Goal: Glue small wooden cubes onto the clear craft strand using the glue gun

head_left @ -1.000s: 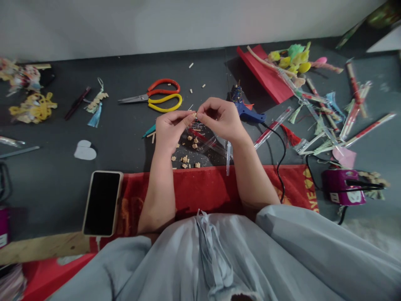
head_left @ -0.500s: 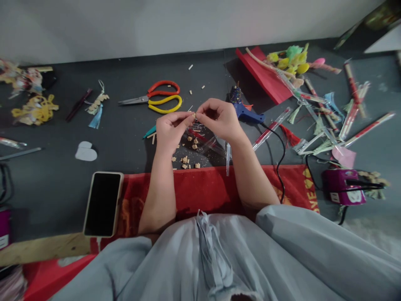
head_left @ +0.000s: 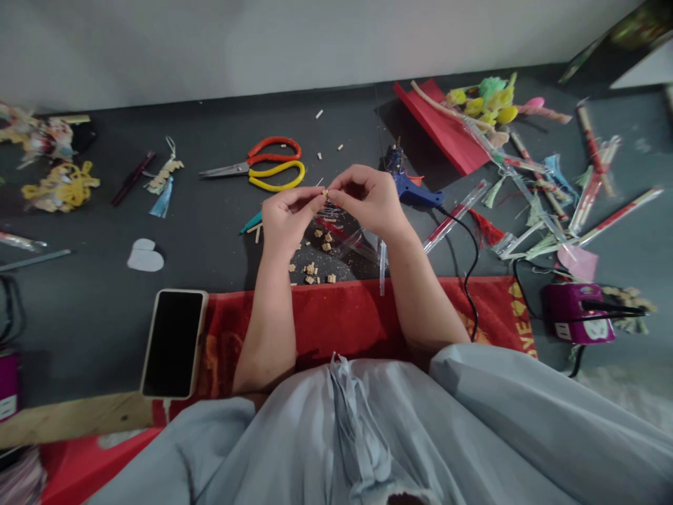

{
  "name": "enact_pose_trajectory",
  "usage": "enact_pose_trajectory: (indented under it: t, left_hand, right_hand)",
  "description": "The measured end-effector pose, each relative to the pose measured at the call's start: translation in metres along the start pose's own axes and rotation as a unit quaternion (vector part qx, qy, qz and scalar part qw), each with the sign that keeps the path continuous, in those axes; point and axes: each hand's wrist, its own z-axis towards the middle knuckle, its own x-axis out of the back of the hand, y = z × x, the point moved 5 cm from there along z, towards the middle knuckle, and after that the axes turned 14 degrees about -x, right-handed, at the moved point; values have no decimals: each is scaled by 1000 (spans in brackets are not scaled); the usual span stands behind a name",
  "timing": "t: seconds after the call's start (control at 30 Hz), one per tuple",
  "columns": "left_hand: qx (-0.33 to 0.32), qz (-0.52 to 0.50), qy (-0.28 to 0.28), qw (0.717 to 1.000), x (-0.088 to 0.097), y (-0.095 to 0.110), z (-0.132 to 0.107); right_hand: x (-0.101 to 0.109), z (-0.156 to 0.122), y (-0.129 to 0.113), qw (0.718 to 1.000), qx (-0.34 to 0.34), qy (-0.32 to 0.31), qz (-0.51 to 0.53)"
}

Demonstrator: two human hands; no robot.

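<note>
My left hand point(head_left: 287, 219) and my right hand point(head_left: 368, 198) meet above the dark table point(head_left: 210, 210), fingertips pinched together on a tiny tan piece point(head_left: 325, 192). Both hands are closed in a pinch. Beneath them lie several small tan bits point(head_left: 314, 266) and clear plastic sleeves point(head_left: 362, 245). A blue glue gun point(head_left: 413, 188) sits just right of my right hand. Red and yellow scissors point(head_left: 268, 165) lie beyond my left hand.
A phone point(head_left: 174, 342) rests face up at the lower left on a red cloth point(head_left: 336, 315). Wrapped sticks and tassels point(head_left: 547, 203) crowd the right, with a red folder point(head_left: 442, 126) and coloured feathers point(head_left: 488, 98). A purple device point(head_left: 575, 312) sits at right. A grey heart cutout point(head_left: 143, 256) lies left.
</note>
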Motion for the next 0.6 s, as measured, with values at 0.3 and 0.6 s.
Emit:
enact_pose_trajectory:
  t: [0.3,0.6]
  left_hand:
    - [-7,1,31,999,2,1,-1]
    - [-47,21,45,998,3,7,-2]
  right_hand:
    - [-2,-2,-3,1000,21,6,1]
    - [-3,-4,-7,999,45,3,-4]
